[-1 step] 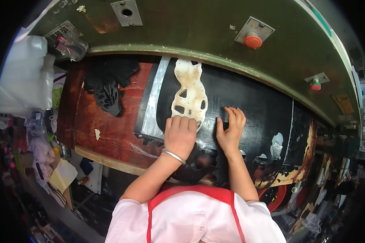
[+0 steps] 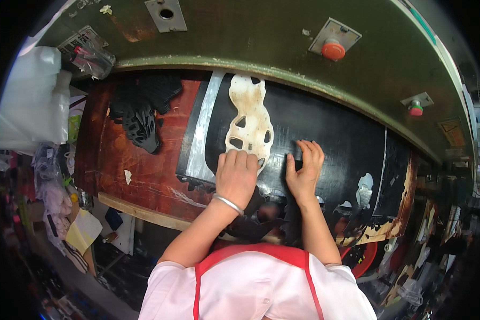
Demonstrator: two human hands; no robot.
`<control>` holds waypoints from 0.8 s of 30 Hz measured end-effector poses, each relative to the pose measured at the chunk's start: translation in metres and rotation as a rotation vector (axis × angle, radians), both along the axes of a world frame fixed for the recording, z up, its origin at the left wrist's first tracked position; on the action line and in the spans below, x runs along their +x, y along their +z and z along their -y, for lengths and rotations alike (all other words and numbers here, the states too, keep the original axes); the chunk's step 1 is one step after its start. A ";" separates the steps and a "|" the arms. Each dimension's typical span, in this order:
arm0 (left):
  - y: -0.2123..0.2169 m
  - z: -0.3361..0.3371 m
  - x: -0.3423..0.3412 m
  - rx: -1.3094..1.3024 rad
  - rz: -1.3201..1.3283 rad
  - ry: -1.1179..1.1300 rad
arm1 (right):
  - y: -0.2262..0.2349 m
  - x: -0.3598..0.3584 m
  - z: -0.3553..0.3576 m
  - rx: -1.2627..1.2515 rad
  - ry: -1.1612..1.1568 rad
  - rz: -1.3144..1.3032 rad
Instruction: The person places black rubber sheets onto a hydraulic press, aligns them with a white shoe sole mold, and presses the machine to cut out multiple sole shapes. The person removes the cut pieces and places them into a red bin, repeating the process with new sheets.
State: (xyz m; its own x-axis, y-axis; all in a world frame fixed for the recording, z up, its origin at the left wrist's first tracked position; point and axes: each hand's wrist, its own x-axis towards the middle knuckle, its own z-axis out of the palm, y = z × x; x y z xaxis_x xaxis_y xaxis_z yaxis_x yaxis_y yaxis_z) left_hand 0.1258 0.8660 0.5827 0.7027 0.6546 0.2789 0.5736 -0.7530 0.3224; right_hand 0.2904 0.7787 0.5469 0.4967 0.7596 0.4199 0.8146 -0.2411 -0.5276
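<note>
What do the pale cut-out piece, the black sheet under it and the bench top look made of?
Pale cut-out piece: looks like stiff board or plastic, off-white, matte, stained brownish.
Black sheet: thin leather or synthetic, judging by its faint sheen; cannot tell which.
Bench top: reddish-brown wood, scratched and worn.

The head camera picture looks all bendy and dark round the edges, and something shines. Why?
Head view: a fisheye lens bows the green machine edge and blackens the corners; glare streaks the silvery strip and the shiny black sheet; the left hand and right hand by the cream cutout look sharp.
</note>
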 end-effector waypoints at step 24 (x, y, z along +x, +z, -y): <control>-0.051 0.009 -0.091 -0.126 -0.031 0.048 | 0.033 -0.075 -0.005 0.166 0.175 -0.976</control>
